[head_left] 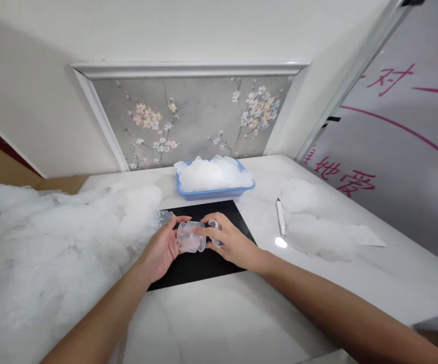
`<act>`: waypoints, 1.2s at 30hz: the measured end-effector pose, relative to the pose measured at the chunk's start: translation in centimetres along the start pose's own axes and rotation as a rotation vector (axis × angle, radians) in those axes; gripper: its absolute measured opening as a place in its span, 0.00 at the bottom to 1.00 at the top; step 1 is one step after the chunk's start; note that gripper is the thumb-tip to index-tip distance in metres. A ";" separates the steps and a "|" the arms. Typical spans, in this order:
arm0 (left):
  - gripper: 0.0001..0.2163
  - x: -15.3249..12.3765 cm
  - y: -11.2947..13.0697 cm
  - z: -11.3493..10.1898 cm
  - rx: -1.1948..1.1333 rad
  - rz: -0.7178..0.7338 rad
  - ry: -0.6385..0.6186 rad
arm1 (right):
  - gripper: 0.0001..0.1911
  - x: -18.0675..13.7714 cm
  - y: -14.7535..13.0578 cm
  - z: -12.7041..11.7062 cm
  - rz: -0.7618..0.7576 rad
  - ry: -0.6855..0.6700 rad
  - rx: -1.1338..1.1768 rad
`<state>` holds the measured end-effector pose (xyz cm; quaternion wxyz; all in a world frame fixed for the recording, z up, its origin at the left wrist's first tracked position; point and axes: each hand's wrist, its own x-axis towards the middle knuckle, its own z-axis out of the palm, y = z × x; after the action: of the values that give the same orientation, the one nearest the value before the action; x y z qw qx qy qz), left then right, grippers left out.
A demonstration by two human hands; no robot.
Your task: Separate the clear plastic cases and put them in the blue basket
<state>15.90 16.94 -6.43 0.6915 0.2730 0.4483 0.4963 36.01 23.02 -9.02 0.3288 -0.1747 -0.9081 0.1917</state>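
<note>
Plastic square (190,242), translucent, is gripped by curled left hand (162,251), half-closed right hand (231,239) holding curved piece (217,242).

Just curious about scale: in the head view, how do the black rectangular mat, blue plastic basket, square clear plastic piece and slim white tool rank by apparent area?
1. Black rectangular mat, partly hidden
2. Blue plastic basket
3. Square clear plastic piece
4. Slim white tool, about as long, but much narrower
</note>
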 end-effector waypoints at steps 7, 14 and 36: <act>0.13 0.6 0.0 -1.4 1.000 0.449 0.187 | 0.09 0.6 -1.4 -0.5 0.546 0.125 0.574; 0.08 2.4 0.6 -5.7 1.624 0.660 0.270 | 0.21 1.3 -1.3 -1.6 1.019 0.180 1.182; 0.04 0.3 -0.5 -1.1 1.273 0.548 -0.062 | 0.18 0.9 -0.4 -1.1 0.963 0.253 1.306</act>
<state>15.19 16.97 -7.48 0.2591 0.7431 0.5470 0.2854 36.00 23.28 -7.60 0.3459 -0.3389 -0.3951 0.7806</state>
